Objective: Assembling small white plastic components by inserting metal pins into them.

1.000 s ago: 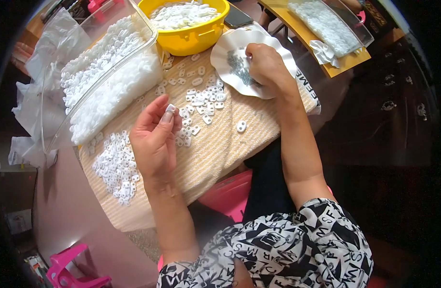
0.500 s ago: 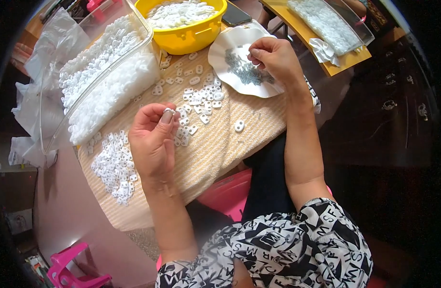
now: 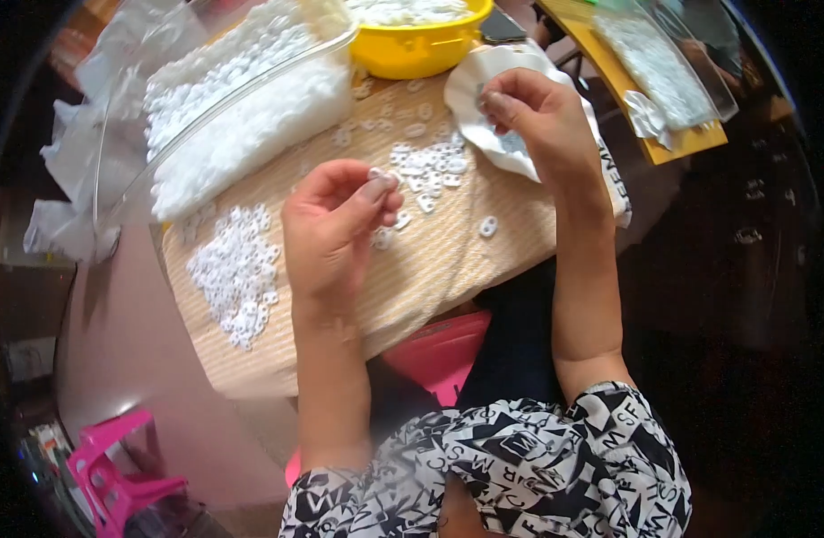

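Observation:
My left hand is closed, thumb against fingertips, pinching a small white two-holed plastic piece. It hovers over the striped cloth on the table. Higher and to the right, my right hand is pinched above a white wavy-edged plate. Whatever lies between its fingertips is too small to make out. That hand covers much of the plate, where a little of a grey heap of tiny parts shows. Loose white pieces lie between the hands, and a single white piece sits nearer me.
A larger pile of white pieces lies at the left. Behind stand a clear bin full of white parts and a yellow basin. A dark phone lies by the plate. Another tray rests on a yellow board.
The view has shifted, so the table sits further right in it. My left hand has moved right with its white piece, and my right hand has come slightly left over the plate, closer to it.

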Demonstrator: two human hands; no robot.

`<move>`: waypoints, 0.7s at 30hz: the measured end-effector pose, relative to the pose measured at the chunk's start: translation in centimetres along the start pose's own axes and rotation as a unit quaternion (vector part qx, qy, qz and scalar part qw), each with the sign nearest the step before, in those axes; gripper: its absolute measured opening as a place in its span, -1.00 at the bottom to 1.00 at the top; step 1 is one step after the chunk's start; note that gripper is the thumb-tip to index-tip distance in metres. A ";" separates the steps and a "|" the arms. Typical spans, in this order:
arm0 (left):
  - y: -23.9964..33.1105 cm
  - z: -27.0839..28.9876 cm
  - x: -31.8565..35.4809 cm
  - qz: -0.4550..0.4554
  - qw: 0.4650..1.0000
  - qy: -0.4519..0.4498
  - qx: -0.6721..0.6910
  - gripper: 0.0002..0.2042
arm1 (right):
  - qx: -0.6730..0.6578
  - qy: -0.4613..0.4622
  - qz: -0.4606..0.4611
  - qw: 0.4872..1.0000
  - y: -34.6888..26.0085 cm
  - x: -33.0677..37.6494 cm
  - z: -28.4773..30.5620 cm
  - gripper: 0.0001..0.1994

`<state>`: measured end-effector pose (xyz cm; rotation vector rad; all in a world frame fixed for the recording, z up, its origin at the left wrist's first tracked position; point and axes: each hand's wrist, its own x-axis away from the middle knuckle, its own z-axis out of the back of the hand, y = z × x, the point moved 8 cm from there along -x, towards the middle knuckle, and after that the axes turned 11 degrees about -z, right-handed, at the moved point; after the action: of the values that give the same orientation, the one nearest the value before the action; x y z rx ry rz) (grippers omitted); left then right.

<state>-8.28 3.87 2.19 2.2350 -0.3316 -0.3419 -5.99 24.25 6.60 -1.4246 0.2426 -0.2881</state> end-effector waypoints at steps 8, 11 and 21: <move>0.4 0.2 0.2 -0.005 1.000 0.010 0.022 -0.87 | -0.078 -0.158 -0.004 0.984 -0.4 2.6 -8.3 -0.88; 0.6 -0.1 0.2 -0.011 1.000 0.013 0.011 -0.87 | -0.078 -0.156 -0.008 0.985 -0.5 2.7 -8.3 -0.88; 0.7 -0.3 0.1 -0.022 0.999 0.009 -0.028 -0.87 | -0.056 -0.148 0.006 0.987 -0.9 3.0 -8.4 -0.91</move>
<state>-8.11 3.63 2.91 2.1923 -0.2607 -0.3491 -6.00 15.27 6.41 -1.5547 0.0239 -0.0509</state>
